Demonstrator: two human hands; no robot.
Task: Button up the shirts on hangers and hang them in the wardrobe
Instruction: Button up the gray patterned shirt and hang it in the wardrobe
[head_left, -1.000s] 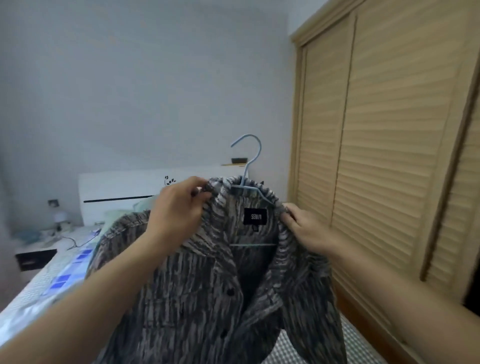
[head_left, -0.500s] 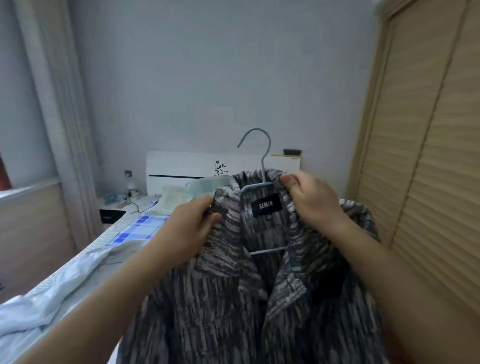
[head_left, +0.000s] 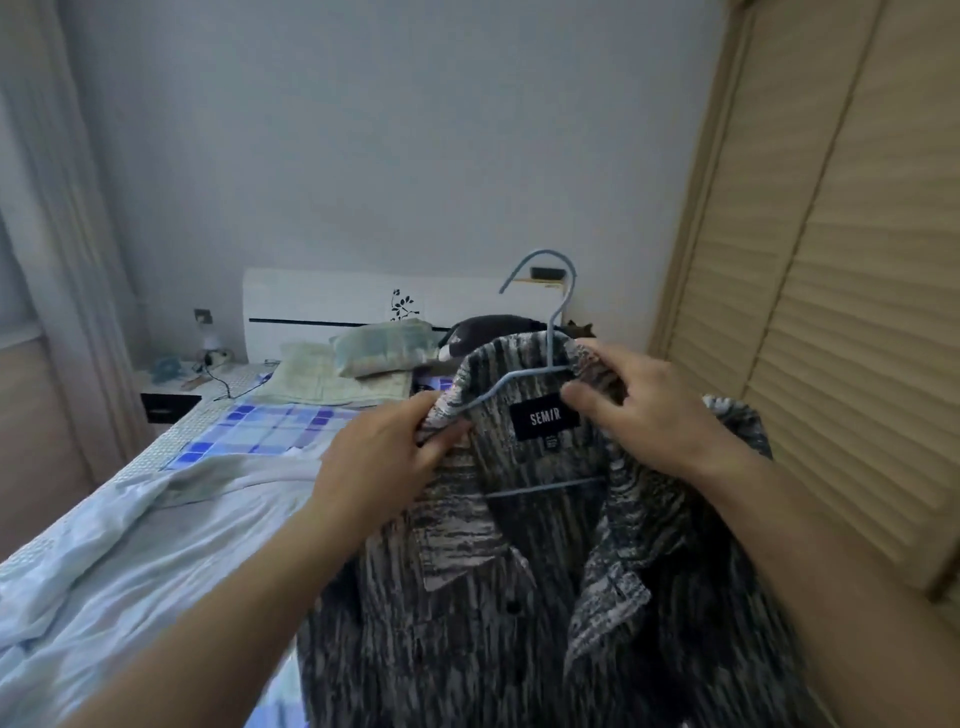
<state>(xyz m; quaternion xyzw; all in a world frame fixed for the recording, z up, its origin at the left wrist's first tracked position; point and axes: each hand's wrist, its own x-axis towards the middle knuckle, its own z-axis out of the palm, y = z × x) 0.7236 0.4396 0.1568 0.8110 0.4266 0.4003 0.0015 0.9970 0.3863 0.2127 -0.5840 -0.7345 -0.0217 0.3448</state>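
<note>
A dark grey streaked shirt (head_left: 498, 623) hangs in front of me on a light blue wire hanger (head_left: 558, 312), its front open and a black label showing inside the collar. My left hand (head_left: 384, 457) pinches the left side of the collar over the hanger's arm. My right hand (head_left: 644, 410) grips the right side of the collar near the hook. The wardrobe (head_left: 831, 291) with closed slatted wooden doors stands on the right.
A bed (head_left: 156, 545) with a pale crumpled garment (head_left: 104, 535) and a blue checked cover lies to the left and below. Pillows (head_left: 384, 345) and a white headboard (head_left: 322, 301) are at the far wall. A small nightstand (head_left: 171, 395) stands at the left.
The view has swung left, away from the wardrobe and toward the bed. My right hand moved up the collar toward the hanger hook; my left hand shifted lower on the left collar.
</note>
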